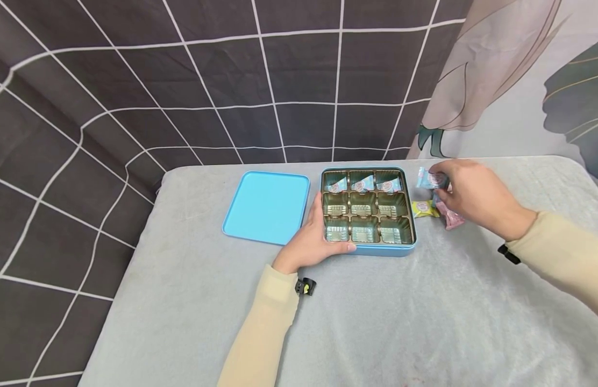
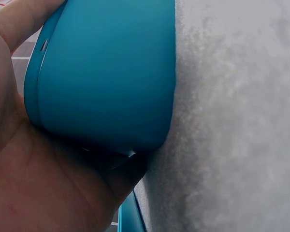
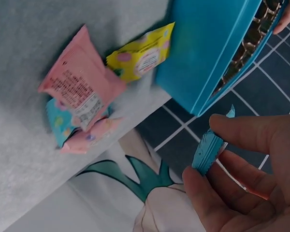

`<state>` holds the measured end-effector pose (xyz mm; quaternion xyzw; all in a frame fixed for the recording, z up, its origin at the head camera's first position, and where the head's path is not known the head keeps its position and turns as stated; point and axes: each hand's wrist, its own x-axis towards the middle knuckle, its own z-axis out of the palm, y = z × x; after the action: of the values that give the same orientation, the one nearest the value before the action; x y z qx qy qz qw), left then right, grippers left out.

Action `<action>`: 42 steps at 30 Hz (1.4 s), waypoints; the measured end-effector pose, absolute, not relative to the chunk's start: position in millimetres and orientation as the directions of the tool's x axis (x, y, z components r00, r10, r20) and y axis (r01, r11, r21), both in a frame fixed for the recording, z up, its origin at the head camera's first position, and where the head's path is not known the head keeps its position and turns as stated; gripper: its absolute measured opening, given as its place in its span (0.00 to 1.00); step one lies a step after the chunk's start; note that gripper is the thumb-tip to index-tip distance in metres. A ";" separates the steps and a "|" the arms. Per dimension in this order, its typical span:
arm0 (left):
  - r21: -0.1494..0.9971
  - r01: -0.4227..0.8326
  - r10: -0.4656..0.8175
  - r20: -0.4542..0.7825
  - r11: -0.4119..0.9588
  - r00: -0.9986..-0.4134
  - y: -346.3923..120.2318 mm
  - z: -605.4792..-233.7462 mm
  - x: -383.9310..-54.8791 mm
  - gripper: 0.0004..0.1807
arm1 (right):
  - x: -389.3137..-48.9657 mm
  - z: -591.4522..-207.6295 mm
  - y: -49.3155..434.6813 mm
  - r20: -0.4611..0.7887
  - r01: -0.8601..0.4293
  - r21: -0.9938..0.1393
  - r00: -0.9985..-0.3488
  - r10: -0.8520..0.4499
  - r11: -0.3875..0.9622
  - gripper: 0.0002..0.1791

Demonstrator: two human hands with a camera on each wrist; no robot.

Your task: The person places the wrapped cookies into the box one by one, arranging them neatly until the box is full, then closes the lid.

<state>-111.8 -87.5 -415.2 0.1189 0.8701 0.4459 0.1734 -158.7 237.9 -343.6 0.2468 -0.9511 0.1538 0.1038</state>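
Observation:
A blue box [image 1: 385,251] holds a gold compartment tray [image 1: 363,217]. Three blue wrapped candies [image 1: 364,184] lie in its back row, one per compartment; the other two rows hold none. Around the box's front left corner my left hand [image 1: 305,246] grips, thumb along the front wall and fingers on the left side. To the right of the box, my right hand [image 1: 483,198] pinches another blue wrapped candy [image 3: 208,151] between thumb and fingers, above the table. Below that hand are a yellow candy [image 3: 141,57] beside the box and a pink candy [image 3: 82,79] overlapping other packets.
Left of the box lies a flat blue lid [image 1: 267,207]. A grey cloth covers the table [image 1: 192,301]. Behind it hang a dark curtain [image 1: 221,75] with white grid lines and a pale patterned cloth [image 1: 512,80]. A blue-and-pink packet [image 3: 63,121] lies partly under the pink candy.

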 end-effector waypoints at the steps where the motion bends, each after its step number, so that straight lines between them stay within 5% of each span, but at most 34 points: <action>1: 0.817 0.054 0.362 -0.195 0.575 -0.912 -87.4 -415.1 -111.8 0.75 | -158.3 -343.7 236.6 0.269 -0.500 -0.246 -0.858 -0.437 0.831 0.19; 42: 0.821 0.044 0.362 -0.201 0.569 -0.910 -86.8 -414.3 -111.6 0.74 | -145.3 -338.6 176.4 0.239 -0.592 -0.303 -0.806 -0.542 0.747 0.19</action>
<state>-111.6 -86.8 -414.3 0.1170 0.8680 0.4492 0.1766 -145.3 176.4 -338.6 0.3043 -0.9320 0.1846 0.0682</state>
